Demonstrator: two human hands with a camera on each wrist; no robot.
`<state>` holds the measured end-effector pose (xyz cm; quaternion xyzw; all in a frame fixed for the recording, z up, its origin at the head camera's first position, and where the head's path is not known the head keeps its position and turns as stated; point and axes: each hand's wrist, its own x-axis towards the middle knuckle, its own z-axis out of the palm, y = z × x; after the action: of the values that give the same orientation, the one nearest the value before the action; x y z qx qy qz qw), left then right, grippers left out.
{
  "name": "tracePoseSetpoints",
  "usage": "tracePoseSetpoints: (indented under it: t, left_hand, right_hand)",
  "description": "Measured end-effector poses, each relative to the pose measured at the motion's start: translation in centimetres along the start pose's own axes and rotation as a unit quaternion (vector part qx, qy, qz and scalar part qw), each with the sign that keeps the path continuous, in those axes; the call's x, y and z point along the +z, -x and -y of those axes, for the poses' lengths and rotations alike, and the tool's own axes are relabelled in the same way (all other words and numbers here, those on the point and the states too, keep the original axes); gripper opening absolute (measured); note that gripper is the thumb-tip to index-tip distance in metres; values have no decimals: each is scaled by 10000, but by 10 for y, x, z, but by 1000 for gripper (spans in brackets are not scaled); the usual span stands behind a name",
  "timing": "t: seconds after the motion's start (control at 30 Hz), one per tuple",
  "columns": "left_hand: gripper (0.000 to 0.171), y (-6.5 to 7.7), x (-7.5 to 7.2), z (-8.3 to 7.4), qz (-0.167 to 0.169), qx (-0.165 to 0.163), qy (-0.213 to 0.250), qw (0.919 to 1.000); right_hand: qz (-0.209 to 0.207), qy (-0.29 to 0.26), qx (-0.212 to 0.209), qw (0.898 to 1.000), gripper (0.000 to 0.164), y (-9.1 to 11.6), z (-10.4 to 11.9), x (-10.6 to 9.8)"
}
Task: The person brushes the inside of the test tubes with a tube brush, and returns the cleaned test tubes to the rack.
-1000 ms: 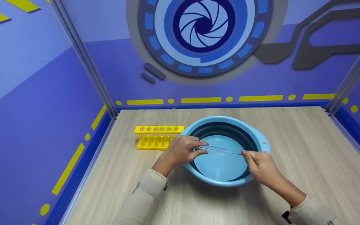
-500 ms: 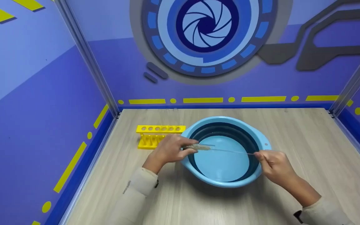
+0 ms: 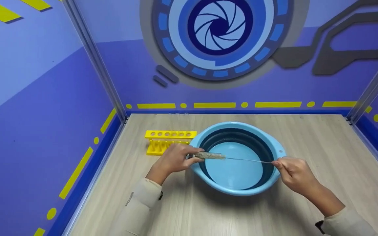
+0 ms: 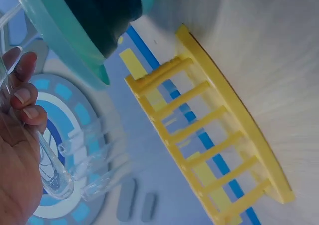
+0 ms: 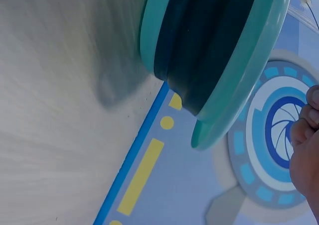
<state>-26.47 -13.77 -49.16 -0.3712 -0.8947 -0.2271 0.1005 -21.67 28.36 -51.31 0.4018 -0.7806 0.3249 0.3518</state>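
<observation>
In the head view my left hand (image 3: 174,159) holds a clear glass test tube (image 4: 56,182) nearly level over the basin's left side. Its rounded end shows past the palm in the left wrist view. My right hand (image 3: 295,173) pinches the thin wire handle of a test tube brush (image 3: 248,160) near the basin's right rim. Pale bristles (image 3: 212,155) lie at the tube's mouth end, seemingly inside the glass. Beneath both hands stands a light blue basin (image 3: 233,191) with dark folding walls. The right wrist view catches only part of the right hand's curled fingers.
Left of the basin is a yellow test tube rack (image 3: 154,134), partly behind the left hand. Faint clear test tubes (image 4: 92,160) rise from it, their rounded ends up. Patterned blue wall panels (image 3: 120,75) bound the wooden table (image 3: 228,216) at the back and sides.
My right hand has moved right, drawing the brush wire outward, and the bristles now show toward the tube's mouth. My left hand has shifted left with the tube.
</observation>
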Motion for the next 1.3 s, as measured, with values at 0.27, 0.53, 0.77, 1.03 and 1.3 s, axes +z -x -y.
tracePoseSetpoints:
  t: [0.27, 0.53, 0.77, 1.03, 1.3]
  left_hand:
    - [37, 12, 1, 13, -231, -151, 20, 9996]
    - [37, 25, 5, 19, -429, -229, -90, 9988]
    - [34, 27, 1, 23, -653, -14, -484, 9967]
    - [36, 38, -2, 33, -672, -412, -641, 9948]
    - [36, 52, -3, 45, -906, -550, -714, 9918]
  right_hand:
    - [12, -9, 186, 9998, 50, 10, -3, -10]
    - [329, -88, 877, 9956, 50, 21, 0, -15]
    - [409, -53, 1076, 9933, 51, 24, 2, -19]
    - [101, -72, 1298, 9915, 50, 28, -3, -18]
    - [-507, 364, 1555, 9859, 52, 27, -4, -20]
